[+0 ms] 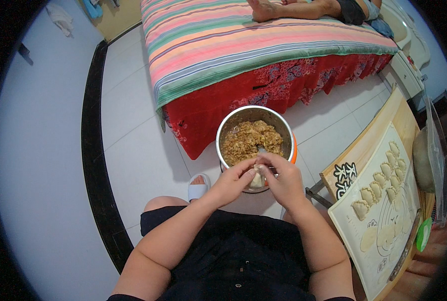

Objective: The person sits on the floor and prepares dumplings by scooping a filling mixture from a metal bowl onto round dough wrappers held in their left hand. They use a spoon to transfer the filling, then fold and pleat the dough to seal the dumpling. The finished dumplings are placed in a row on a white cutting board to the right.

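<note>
Between my two hands is a pale dumpling [257, 179], with its dough pinched at the top. My left hand [234, 181] grips it from the left, fingers partly hidden behind it. My right hand [283, 181] closes on its upper edge with thumb and fingers. Just beyond both hands stands a round metal pot [222, 131] holding brown minced filling [251, 138]. A utensil's end [261, 149] sticks up from the filling. On a white mat [345, 220] to the right, several finished dumplings [379, 179] lie in rows, with flat dough wrappers [369, 239] nearer me.
The mat rests on a wooden table [341, 163] at my right. A rolling pin [406, 246] and a green-and-white object [424, 234] lie along its right side. Ahead is a bed [263, 55] with a striped cover, where another person's leg [296, 11] rests. A wall [48, 150] stands left.
</note>
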The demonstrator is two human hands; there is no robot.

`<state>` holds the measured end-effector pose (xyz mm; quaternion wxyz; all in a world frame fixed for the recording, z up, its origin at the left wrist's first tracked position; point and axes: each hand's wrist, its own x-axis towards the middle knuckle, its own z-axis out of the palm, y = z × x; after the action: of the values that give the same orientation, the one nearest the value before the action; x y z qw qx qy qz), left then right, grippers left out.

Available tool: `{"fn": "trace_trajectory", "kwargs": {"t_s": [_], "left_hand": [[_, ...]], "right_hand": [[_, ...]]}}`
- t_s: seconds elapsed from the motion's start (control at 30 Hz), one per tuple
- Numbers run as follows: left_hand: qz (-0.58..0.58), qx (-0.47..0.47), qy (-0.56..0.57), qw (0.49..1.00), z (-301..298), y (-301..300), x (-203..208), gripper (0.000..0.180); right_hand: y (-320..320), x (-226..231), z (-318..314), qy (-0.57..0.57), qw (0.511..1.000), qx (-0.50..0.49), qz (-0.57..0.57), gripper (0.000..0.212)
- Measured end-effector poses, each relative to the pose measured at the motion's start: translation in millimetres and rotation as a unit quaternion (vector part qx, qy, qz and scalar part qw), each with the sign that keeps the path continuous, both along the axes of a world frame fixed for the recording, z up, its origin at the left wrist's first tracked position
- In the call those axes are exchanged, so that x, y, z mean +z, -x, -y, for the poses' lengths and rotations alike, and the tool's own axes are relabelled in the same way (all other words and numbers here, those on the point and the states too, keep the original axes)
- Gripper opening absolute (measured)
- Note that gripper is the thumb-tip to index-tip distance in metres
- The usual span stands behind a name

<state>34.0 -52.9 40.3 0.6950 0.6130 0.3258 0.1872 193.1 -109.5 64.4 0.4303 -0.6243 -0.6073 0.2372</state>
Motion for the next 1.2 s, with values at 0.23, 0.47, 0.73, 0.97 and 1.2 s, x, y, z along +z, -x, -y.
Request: {"fn": "trace_trajectory", "kwargs": {"t_s": [0.23, 0.47, 0.73, 0.97, 1.2], "left_hand": [[0.057, 0.058, 0.106, 0.991, 0.9, -3.2, 4.8, 0.033], [0.037, 0.065, 0.152, 0.986, -3.5, -0.1, 7.6, 0.035], [-0.015, 0.014, -0.078, 0.997, 1.0, 0.3, 1.5, 0.036], [0.065, 0.065, 0.128, 0.988, -2.5, -1.5, 9.0, 0.038], [0.023, 0.020, -0.032, 0.999, 0.9, 0.3, 6.3, 0.036]], "right_hand": [[2.3, 4.7, 0.2, 0.061, 0.991, -0.013, -0.116, 0.035], [7.4, 11.7, 2.6, 0.041, 0.992, -0.019, -0.121, 0.035], [3.6, 2.6, 4.1, -0.031, 0.999, 0.006, 0.021, 0.036], [4.7, 7.4, 5.2, 0.011, 0.994, -0.041, -0.103, 0.035], [2.2, 4.3, 5.0, -0.068, 0.997, -0.002, 0.038, 0.037]]}}
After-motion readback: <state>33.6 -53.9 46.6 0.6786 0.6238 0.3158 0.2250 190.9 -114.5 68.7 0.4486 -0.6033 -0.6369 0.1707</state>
